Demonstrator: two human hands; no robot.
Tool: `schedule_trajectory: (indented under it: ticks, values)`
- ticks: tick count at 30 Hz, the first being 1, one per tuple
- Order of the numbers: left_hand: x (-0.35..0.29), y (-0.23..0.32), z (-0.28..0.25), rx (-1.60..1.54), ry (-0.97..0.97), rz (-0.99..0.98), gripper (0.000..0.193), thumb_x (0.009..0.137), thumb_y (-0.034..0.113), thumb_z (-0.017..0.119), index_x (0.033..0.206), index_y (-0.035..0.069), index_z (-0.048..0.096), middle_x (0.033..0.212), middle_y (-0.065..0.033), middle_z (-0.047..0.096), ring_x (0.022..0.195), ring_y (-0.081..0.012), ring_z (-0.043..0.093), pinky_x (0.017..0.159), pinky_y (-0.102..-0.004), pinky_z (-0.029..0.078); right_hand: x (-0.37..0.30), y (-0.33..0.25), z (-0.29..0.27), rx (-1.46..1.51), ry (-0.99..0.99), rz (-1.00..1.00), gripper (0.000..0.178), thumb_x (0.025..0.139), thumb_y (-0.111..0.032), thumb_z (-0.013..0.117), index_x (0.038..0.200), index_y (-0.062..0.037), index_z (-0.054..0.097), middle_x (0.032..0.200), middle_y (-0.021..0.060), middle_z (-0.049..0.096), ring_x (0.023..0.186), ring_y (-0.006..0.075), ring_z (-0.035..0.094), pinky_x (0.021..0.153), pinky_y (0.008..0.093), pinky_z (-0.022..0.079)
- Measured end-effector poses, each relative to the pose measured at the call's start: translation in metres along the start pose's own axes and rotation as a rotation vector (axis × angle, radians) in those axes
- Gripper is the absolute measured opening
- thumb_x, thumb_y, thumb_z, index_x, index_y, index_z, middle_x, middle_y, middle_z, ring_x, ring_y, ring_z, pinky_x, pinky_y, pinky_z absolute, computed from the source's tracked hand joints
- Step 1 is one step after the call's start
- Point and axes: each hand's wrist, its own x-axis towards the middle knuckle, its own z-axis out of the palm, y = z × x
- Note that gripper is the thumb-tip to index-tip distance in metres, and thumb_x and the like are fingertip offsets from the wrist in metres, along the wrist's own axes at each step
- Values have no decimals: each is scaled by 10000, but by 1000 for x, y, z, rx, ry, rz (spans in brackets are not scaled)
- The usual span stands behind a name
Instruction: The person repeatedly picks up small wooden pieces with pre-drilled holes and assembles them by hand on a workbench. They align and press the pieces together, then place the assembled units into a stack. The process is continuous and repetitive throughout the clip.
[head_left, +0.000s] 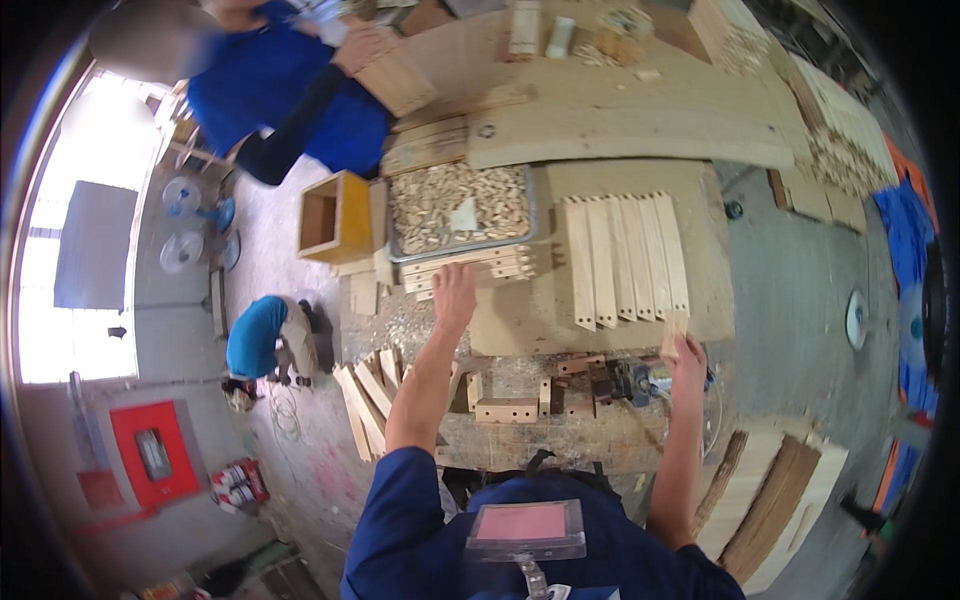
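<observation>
My left hand [456, 296] reaches over a stack of drilled wooden slats [502, 268] just in front of the tray, its fingers curled over one of them. My right hand [684, 356] pinches a short, pale wooden strip [675, 324] between thumb and fingers. The strip's upper end meets the near end of a row of slats [622, 255] laid side by side, each with a dark hole near its near end. Filled with small wooden dowels, the metal tray [536, 215] holds a pale scrap on top of the pile.
A wooden jig [506, 410] and a clamp-like tool [632, 380] sit near the front edge. Loose slats [365, 405] lean at left, beside an open yellow box [350, 215]. Across the bench a co-worker [300, 90] holds joined slats; another person [262, 335] bends down at left.
</observation>
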Motion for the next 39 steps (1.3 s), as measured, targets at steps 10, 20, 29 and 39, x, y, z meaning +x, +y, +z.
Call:
schedule_trajectory:
  ticks: [10,20,29,39]
  values:
    - [-68,77,-56,-637,-277,357,347,823,128,644,1169,112,648,1202,-130,644,1132,-352,609,965,-441,506,-77,17,-41,-118,-44,-13,361,983,-188,621,1267,28,562,1229,118,611,1174,258,596,961,390,499]
    - [-184,63,4,-619,-358,-47,329,942,315,518,968,33,686,964,-183,701,986,-357,663,896,-502,474,-157,62,-24,-187,-89,-57,299,1002,-174,597,1239,7,593,1219,102,619,1113,225,627,921,382,531]
    - [-195,68,4,-493,-205,-145,461,985,388,436,971,-3,680,990,-234,684,997,-391,619,941,-536,403,-208,95,-42,-51,159,-42,355,987,-181,606,1285,3,549,1220,140,628,1127,280,644,910,401,540]
    - [-191,71,12,-499,-120,52,390,958,370,486,830,45,659,866,-177,665,860,-356,609,840,-487,394,-167,67,-18,-94,166,-36,290,1002,-183,590,1221,8,599,1149,111,670,1079,218,660,899,354,538]
